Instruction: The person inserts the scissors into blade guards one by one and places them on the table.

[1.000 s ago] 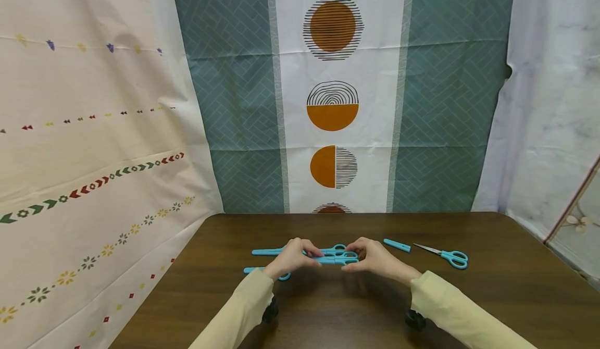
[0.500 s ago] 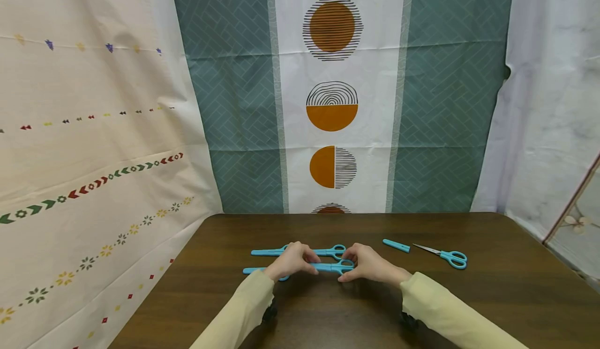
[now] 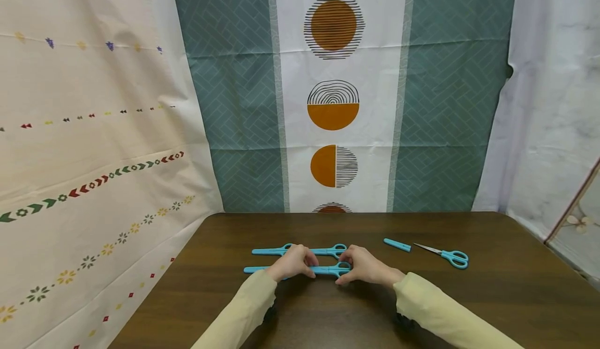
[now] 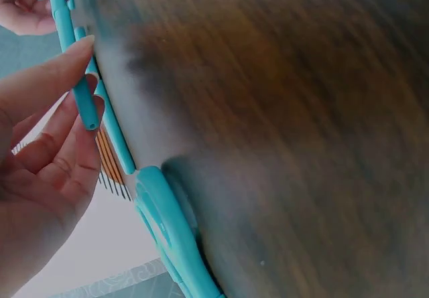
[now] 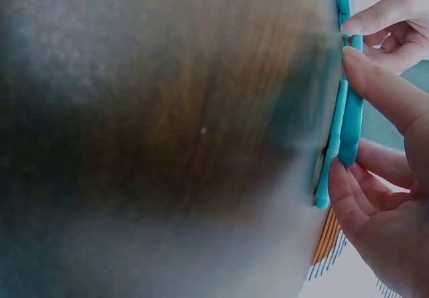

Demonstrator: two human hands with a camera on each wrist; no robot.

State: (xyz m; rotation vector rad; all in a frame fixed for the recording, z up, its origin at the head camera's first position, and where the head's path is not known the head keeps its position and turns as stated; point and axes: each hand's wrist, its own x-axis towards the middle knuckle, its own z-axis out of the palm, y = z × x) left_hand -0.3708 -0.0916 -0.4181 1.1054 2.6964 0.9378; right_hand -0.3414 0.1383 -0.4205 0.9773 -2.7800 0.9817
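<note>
In the head view, capped scissors [image 3: 328,270] with light-blue handles lie between my hands, low over the wooden table. My left hand [image 3: 294,262] pinches the cap [image 4: 82,100] near its closed tip, thumb against fingers. At the other end, my right hand [image 3: 367,266] holds the finger loops [image 5: 350,127] between thumb and fingers. Another capped pair [image 3: 254,270] extends leftward from behind my left hand, its loops mostly hidden. Just behind the held pair lie two more capped scissors, one at the back left [image 3: 266,251] and one at the back right [image 3: 326,251].
To the right on the brown table [image 3: 492,297] lie uncapped scissors [image 3: 453,258], their metal blades pointing left. A loose blue cap [image 3: 397,245] sits beside the blade tip. Patterned cloths [image 3: 244,130] hang behind and along the sides.
Both hands have brought the capped scissors down and nearer to me, slightly leftward, into line with the front-left pair. The other scissors and the loose cap have stayed put.
</note>
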